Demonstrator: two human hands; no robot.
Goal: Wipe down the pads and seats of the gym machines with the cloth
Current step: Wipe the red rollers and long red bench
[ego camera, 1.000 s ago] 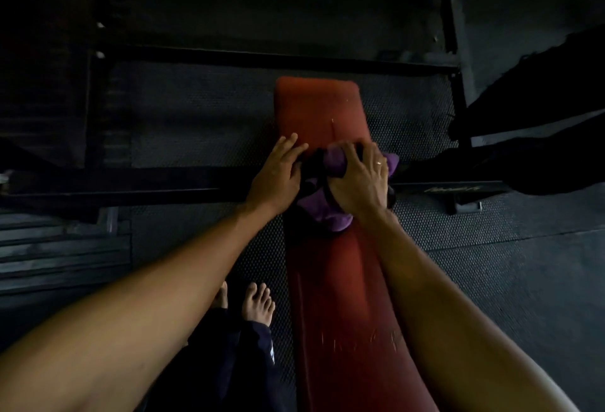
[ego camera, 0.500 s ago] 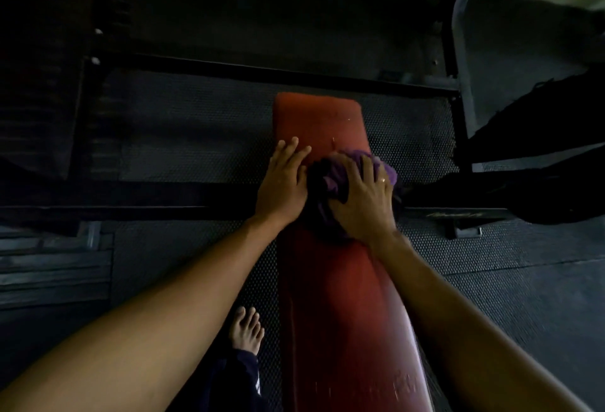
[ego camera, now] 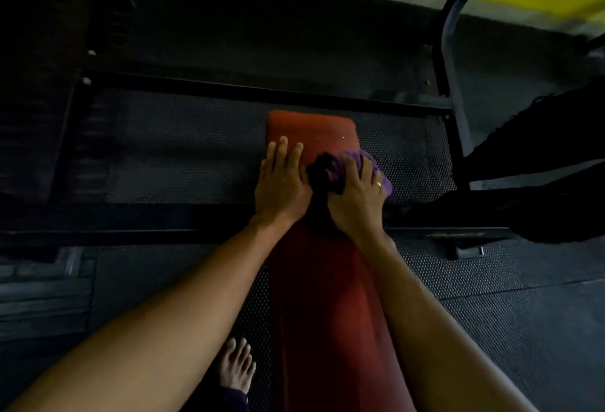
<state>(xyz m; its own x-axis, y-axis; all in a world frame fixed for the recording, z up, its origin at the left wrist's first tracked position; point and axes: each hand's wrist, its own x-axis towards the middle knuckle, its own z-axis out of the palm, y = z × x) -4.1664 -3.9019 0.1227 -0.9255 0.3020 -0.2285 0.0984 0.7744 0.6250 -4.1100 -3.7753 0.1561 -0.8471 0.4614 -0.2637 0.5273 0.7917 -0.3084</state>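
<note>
Step in hand: you're mid-wipe on the red pad, working its far half. This reads as one stroke of many, not the end of the job. The far end of the pad lies uncovered just beyond your fingers, and the task names other machines too.

Hands:
- Your right hand is on top of the cloth, fingers curled over the bunched fabric and gripping it while pressing it down on the pad. There's a ring on one finger.
- Your left hand is flat with fingers straight and together. Its palm is down on the pad's left edge and it holds nothing. It looks like a brace.

Where the cloth is:
- It's purple with a dark fold and wadded up, under and just ahead of your right hand on the right side of the pad.
- A bit of purple pokes out past the pad's right edge.
- The dark fold touches or nearly touches your left hand's thumb side, but the light is too dim to say which.

Next move, as a guess:
- Push the cloth forward to the pad's far end with steady downward pressure.
- Sweep it across toward the left edge, which means lifting or sliding the left hand out of the way.
- Watch that the bunched cloth doesn't roll off the right edge.

Around it:
- The dark floor mat is under the pad.
- A black frame bar crosses beyond the far end.
- Your bare foot is on the floor left of the pad.
</note>
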